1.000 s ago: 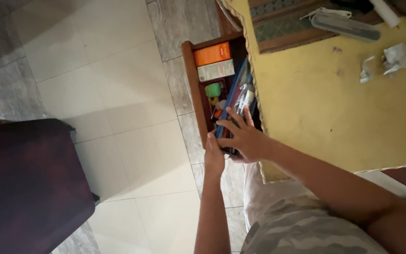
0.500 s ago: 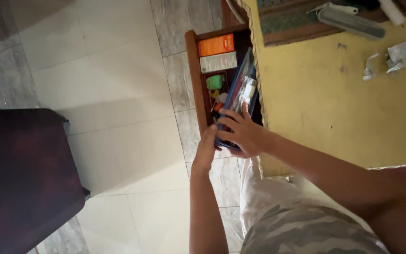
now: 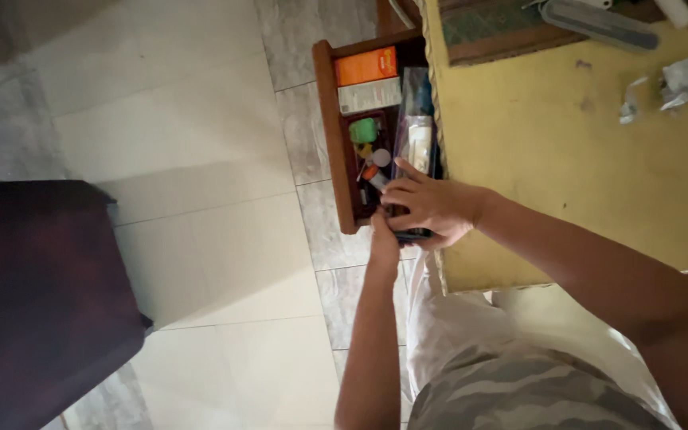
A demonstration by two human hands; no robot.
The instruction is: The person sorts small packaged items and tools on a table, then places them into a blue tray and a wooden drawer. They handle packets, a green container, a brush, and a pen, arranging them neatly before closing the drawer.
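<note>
Item: open wooden drawer (image 3: 326, 135), upper centre of frame, holding an orange box (image 3: 366, 66), a green bottle (image 3: 364, 130) and a clear plastic pouch (image 3: 417, 131). Your left hand (image 3: 384, 237) touches the drawer's near end; its grip I cannot tell. Your right hand (image 3: 431, 209) presses curled fingers on the pouch's near end, now lying mostly inside; the drawer is not yet shut.

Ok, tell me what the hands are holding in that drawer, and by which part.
Both hands grip a clear plastic pouch at its near end: the right hand lies over the top and the left hand is at its near edge, by the wooden drawer.
</note>
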